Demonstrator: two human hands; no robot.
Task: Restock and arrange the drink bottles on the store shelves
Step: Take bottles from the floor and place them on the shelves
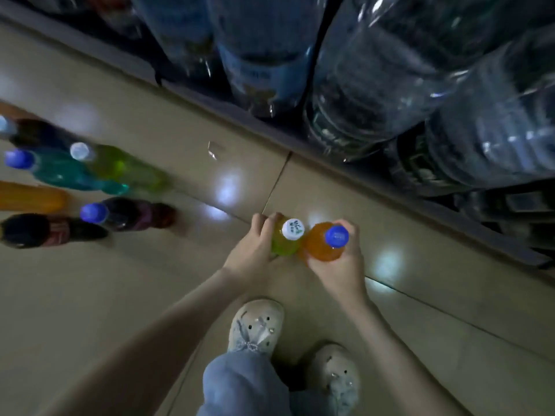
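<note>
Curling round a white-capped yellow-green plastic bottle [283, 246], the left hand [253, 253], and round a blue-capped orange plastic bottle [322, 249], the right hand [342, 267], hold the 2 touching, just before the grey bottom shelf [228, 114], where I judge a bump against its large clear plastic water bottles [384, 85] could loosen either grip.

Blue jeans [240, 385], charm-studded cream clogs [256, 325]
</note>
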